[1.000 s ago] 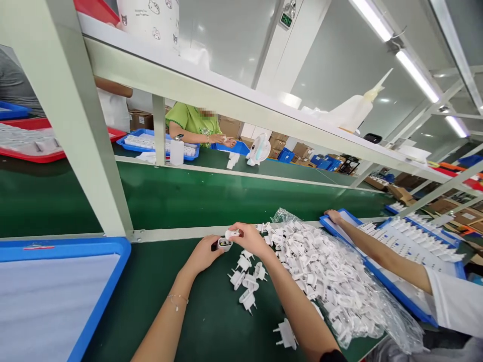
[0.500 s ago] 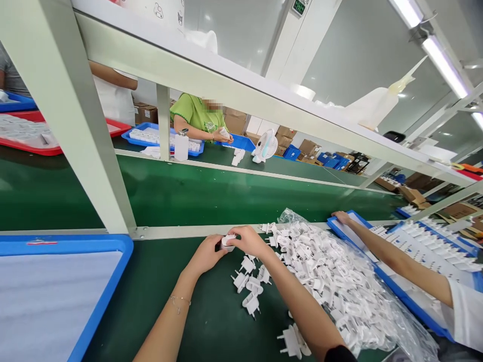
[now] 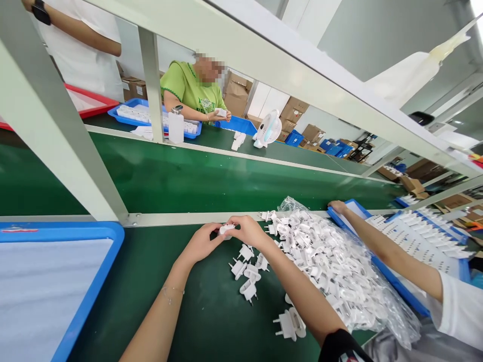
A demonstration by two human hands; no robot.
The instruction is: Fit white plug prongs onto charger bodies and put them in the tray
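My left hand [image 3: 199, 244] and my right hand [image 3: 247, 231] meet over the green bench, both pinched on one small white plug part [image 3: 226, 230] held between them. Just below my hands lie several loose white plug pieces [image 3: 247, 274] with metal pins. To the right sits a big heap of the same white plug parts [image 3: 332, 266] on a clear plastic bag. Another single piece [image 3: 289, 324] lies beside my right forearm.
A blue tray with a white liner [image 3: 75, 281] is at my left. A co-worker's arm [image 3: 381, 249] reaches onto a blue tray of parts [image 3: 418, 241] at the right. Across the green conveyor [image 3: 211, 181] a person in green works; a metal frame post [image 3: 56, 125] stands ahead.
My right hand brought the white cap down onto the piece in my left hand, and both hands now press it together. The camera tilted down a little.
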